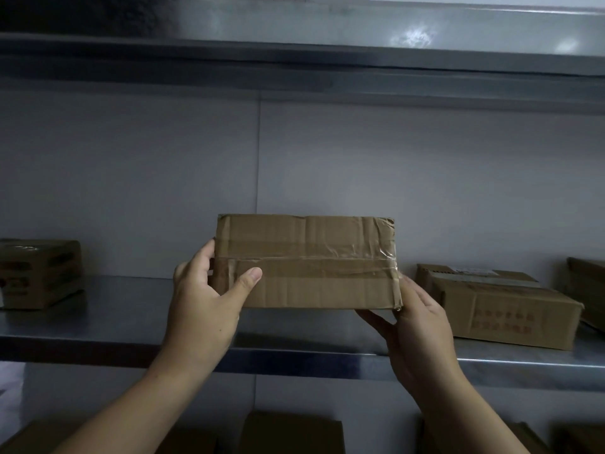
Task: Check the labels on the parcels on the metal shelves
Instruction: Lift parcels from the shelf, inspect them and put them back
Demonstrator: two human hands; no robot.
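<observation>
Parcel (pixel 306 260) gripped by two hands (pixel 203 309) (pixel 419 329); three other parcels (pixel 39 273) (pixel 497 306) (pixel 589 290) on shelf (pixel 131 309).

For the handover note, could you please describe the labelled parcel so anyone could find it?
Look at the middle metal shelf. Right of the taped box held up in front lies a flat parcel; it alone shows a pale label on top.

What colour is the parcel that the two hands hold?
The parcel is brown cardboard, with clear tape across its middle; head view.

Dim interior: pale panelled wall (pixel 425 175) behind the grip, steel shelf (pixel 124 309) beneath it, light glare (pixel 414 36) above right.
</observation>
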